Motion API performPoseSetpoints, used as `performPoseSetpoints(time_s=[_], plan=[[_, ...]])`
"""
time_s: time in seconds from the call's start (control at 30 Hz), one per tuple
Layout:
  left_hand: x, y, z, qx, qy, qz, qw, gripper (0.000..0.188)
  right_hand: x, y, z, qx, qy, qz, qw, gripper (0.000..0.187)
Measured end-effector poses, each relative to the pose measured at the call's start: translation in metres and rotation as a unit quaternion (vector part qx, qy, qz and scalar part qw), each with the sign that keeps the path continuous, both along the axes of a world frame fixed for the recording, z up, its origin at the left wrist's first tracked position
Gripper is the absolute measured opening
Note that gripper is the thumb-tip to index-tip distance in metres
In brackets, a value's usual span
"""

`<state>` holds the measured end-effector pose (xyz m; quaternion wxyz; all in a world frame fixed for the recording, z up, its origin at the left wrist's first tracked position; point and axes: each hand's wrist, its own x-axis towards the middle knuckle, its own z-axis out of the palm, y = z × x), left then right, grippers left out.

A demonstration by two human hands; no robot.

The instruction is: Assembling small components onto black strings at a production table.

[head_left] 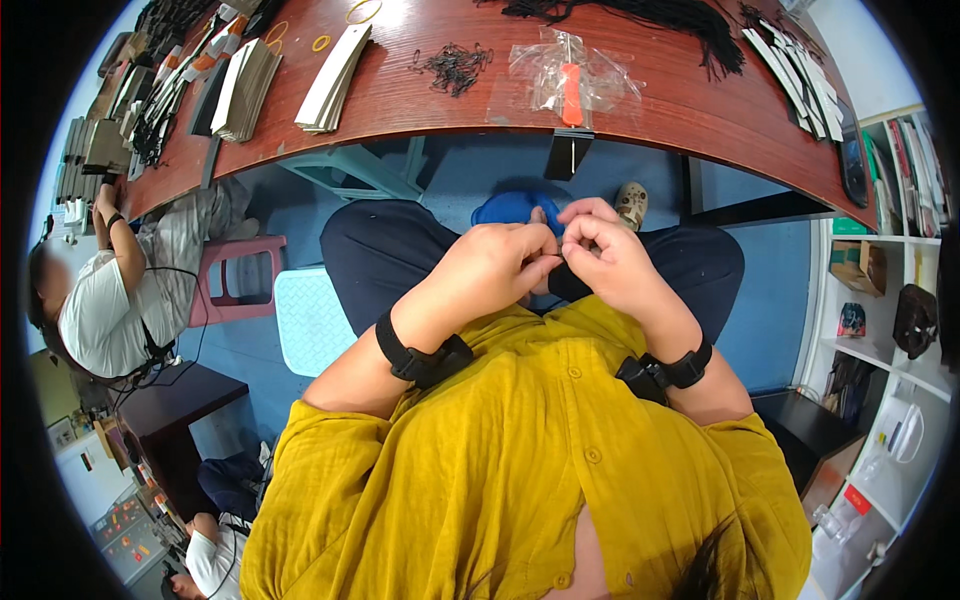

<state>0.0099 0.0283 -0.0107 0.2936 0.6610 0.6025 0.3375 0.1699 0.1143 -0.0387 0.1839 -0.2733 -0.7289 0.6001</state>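
My left hand and my right hand meet above my lap, just short of the table's near edge. The fingers of both are pinched, with the fingertips almost touching. Whatever lies between them is too small or too hidden to make out. Beyond them, on the red-brown table, an orange-handled tool with a thin metal shaft points over the edge. Crumpled clear plastic film lies around it. To its left is a small heap of thin black loops.
Stacks of pale card strips lie left of the heap, with more strips at the right. Black cords cross the back. A light blue stool stands at my left. A co-worker sits at the table's left end.
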Motion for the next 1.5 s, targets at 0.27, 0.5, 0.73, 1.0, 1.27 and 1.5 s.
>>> performPoseSetpoints(time_s=[0.27,0.5,0.73,1.0,1.27,1.5], plan=[[0.001,-0.002,0.003,-0.070,-0.133,0.004,0.989,0.010,0.002,0.000,-0.003,-0.272,0.103,-0.015,0.957,0.008],[-0.002,0.001,-0.024,-0.021,-0.321,0.089,0.943,0.007,0.005,0.000,-0.014,-0.324,0.069,0.026,0.943,0.012],[-0.019,-0.002,-0.020,-0.122,-0.584,0.092,0.797,0.007,0.009,0.004,-0.003,-0.254,-0.040,0.036,0.966,0.013],[-0.021,-0.006,-0.018,-0.077,-0.567,0.114,0.812,0.006,0.012,-0.011,0.014,0.047,-0.105,0.031,0.993,0.031],[-0.027,0.000,-0.012,-0.050,-0.537,0.152,0.828,0.006,0.010,-0.010,0.012,-0.005,-0.158,0.008,0.987,0.039],[-0.029,-0.002,-0.012,-0.055,-0.582,0.164,0.794,0.008,0.010,-0.012,0.020,0.032,-0.067,0.094,0.993,0.045]])
